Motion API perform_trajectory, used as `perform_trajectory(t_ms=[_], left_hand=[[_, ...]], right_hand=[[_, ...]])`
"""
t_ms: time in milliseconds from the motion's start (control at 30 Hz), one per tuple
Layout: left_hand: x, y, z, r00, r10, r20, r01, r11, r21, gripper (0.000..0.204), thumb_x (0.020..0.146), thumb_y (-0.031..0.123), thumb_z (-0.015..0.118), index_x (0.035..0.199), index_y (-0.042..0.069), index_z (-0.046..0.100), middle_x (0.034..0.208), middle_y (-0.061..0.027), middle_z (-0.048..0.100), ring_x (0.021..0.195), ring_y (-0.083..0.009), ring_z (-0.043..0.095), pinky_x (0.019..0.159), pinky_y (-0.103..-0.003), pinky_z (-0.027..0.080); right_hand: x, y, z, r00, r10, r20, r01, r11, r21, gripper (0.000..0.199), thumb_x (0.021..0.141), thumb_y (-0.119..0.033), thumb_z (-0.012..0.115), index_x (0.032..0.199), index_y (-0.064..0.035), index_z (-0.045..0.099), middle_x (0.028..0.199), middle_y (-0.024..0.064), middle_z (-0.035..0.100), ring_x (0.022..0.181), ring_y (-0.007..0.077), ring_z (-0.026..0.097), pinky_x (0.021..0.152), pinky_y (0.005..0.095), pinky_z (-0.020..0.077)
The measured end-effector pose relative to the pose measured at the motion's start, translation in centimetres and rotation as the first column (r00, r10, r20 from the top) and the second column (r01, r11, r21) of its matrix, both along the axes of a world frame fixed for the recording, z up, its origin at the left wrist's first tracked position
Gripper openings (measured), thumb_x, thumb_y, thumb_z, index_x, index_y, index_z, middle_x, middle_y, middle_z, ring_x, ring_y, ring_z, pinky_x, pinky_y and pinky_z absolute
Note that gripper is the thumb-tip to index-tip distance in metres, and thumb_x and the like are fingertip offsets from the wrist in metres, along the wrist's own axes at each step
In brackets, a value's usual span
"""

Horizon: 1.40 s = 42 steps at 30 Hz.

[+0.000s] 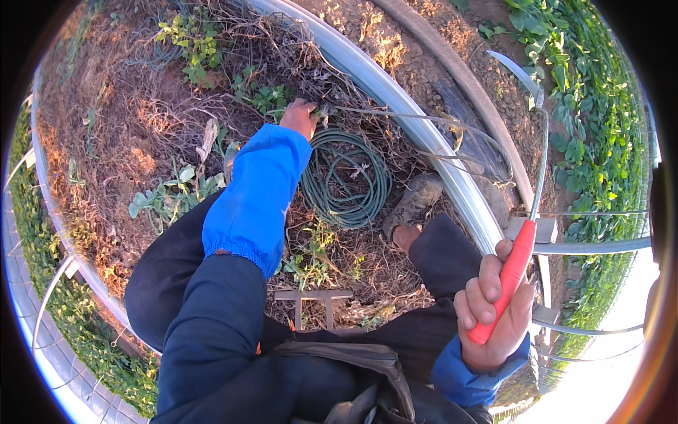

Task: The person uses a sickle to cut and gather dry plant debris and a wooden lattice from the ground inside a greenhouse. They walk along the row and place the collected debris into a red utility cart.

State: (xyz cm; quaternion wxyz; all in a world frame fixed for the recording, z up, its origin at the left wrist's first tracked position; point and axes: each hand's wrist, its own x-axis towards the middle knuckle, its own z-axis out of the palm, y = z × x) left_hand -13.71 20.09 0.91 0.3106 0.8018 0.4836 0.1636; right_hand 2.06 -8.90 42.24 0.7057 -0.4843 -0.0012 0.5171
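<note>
My right hand (494,311), raised at the lower right, is wrapped round the red handle of a sickle (503,286). The sickle's thin metal shank points up, and its curved blade (519,73) bends left at the top. With the blue-sleeved arm stretched forward, my left hand (300,117) is closed at the base of a long dry plant stalk (385,113). That stalk runs right across a shiny pipe; its end in my fingers is partly hidden. Just below my left hand, a coil of green hose (346,180) lies on dry litter.
The shiny curved pipe (417,131) crosses from upper middle to my right knee. Beyond it are a long beam (466,71) and leafy green crops (590,141). My muddy shoe (415,203) stands beside the coil. A small metal frame (313,295) lies between my legs.
</note>
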Motion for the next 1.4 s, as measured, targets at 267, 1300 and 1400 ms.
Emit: perform_trajectory(t_ms=[267, 1300, 1400], left_hand=[[-0.1, 0.2, -1.7, 0.934, 0.340, 0.111, -0.273, 0.879, -0.392, 0.023, 0.084, 0.014, 0.067, 0.105, 0.006, 0.072, 0.106, -0.0165, 0.069, 0.090, -0.0328, 0.068, 0.080, -0.037, 0.054], [-15.2, 6.1, 23.1, 0.266, -0.883, -0.386, 0.457, 0.468, -0.756, 0.057, 0.084, 0.016, 0.069, 0.139, 0.015, 0.053, 0.129, -0.0136, 0.060, 0.114, -0.0281, 0.062, 0.091, -0.042, 0.052], [-15.6, 3.6, 23.7, 0.674, -0.730, -0.115, 0.212, 0.341, -0.916, 0.040, 0.091, 0.017, 0.064, 0.129, 0.007, 0.061, 0.105, -0.0111, 0.069, 0.098, -0.0165, 0.065, 0.078, -0.033, 0.056]], right_hand=[[-0.1, 0.6, -0.2, 1.000, 0.006, 0.003, -0.006, 1.000, -0.011, 0.056, 0.097, -0.041, 0.058, 0.132, -0.0020, 0.038, 0.080, 0.0027, 0.048, 0.053, 0.0083, 0.048, 0.044, 0.0256, 0.0435], [-1.2, -0.1, 1.2, 0.998, 0.054, 0.021, -0.057, 0.989, 0.135, 0.058, 0.097, -0.045, 0.055, 0.132, -0.0015, 0.040, 0.081, 0.0007, 0.045, 0.054, 0.0060, 0.043, 0.045, 0.0224, 0.0402], [-1.4, 0.3, 1.1, 0.997, 0.066, 0.049, -0.072, 0.988, 0.135, 0.059, 0.097, -0.046, 0.056, 0.132, -0.0015, 0.040, 0.081, 0.0006, 0.045, 0.054, 0.0059, 0.043, 0.044, 0.0223, 0.0401]])
